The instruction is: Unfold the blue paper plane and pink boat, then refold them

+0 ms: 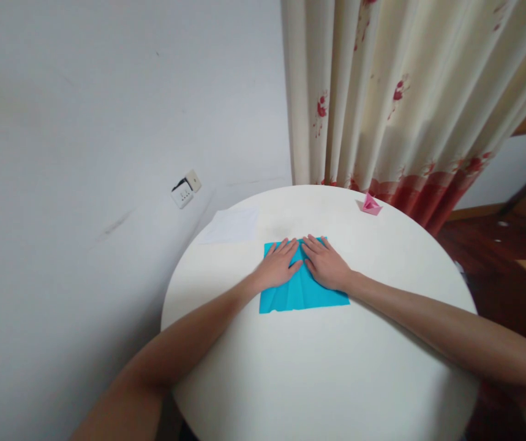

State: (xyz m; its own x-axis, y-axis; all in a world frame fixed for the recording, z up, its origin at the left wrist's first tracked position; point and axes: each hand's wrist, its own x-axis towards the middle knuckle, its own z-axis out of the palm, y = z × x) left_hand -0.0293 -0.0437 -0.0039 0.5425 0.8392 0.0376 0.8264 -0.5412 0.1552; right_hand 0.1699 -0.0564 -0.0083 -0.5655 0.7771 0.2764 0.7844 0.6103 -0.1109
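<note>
A creased sheet of blue paper lies flat on the round white table. My left hand rests palm down on its left half, fingers stretched toward the far edge. On the right half, my right hand is pressed flat in the same way. The two thumbs come close together over the middle of the sheet, and neither hand grips anything. Parts of the paper are covered by the hands.
At the table's far right edge stands a folded pink paper boat. A white sheet of paper lies at the far left, near the wall and its socket. Behind the table hangs a patterned curtain.
</note>
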